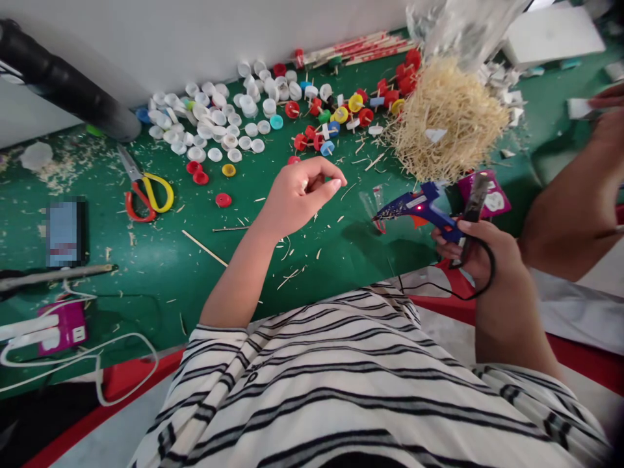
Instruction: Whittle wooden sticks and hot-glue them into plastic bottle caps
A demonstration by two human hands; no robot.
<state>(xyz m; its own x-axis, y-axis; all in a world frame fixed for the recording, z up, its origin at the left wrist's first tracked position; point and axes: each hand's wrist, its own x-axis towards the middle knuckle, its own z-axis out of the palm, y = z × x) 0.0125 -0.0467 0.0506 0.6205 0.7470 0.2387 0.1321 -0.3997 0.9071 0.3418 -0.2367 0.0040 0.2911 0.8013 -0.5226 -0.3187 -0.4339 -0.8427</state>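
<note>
My left hand (305,198) hovers over the green table with its fingers curled and thumb near the index fingertip. A small pale bit shows inside the curl, too small to name. My right hand (492,250) is wrapped round the handle of a blue hot glue gun (424,205), its red light lit and its nozzle pointing left. A dark, long object with a metallic-looking end (478,195) lies against the same hand; its kind is unclear. Beyond my left hand are white bottle caps (214,123) and coloured caps with thin sticks (316,130), some assembled as small wheels.
A heap of thin wooden sticks (448,123) stands behind the glue gun. Scissors (143,188), a black bottle (63,78), a phone-like blurred item (65,231) and a pink power strip (63,325) are at left. At right, another person's arm (575,195) reaches over the table.
</note>
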